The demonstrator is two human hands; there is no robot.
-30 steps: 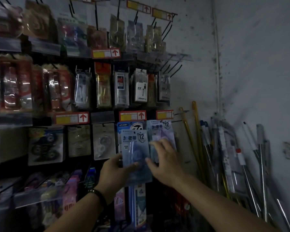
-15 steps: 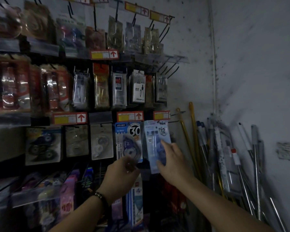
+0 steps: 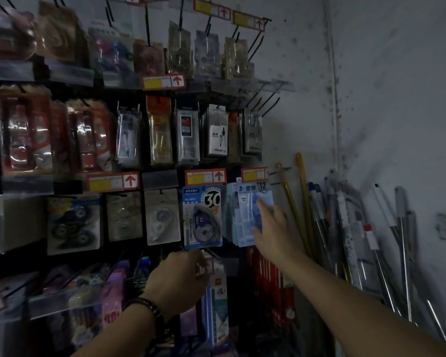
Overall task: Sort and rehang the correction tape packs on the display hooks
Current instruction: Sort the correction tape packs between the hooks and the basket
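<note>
Fingers [image 3: 263, 206] of right grip [image 3: 273, 233] spread on hanging pale-blue pack [image 3: 245, 202] — left grip [image 3: 180, 279] curled lower, hold unseen.

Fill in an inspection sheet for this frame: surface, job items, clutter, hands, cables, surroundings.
Surface: display rack of hooks, most loaded, a few bare at upper right.
Job's things: 30 pack hangs on its hook; 12 packs hang bunched beside it at the row's right end.
Clutter: other stationery packs on the rows above and below.
Hands: right hand touches the 12 packs with straight fingers; left hand curled below the 30 pack, grip unclear.
Cables: nothing seen.
Surroundings: poles lean in the corner; stained wall; dim light.
</note>
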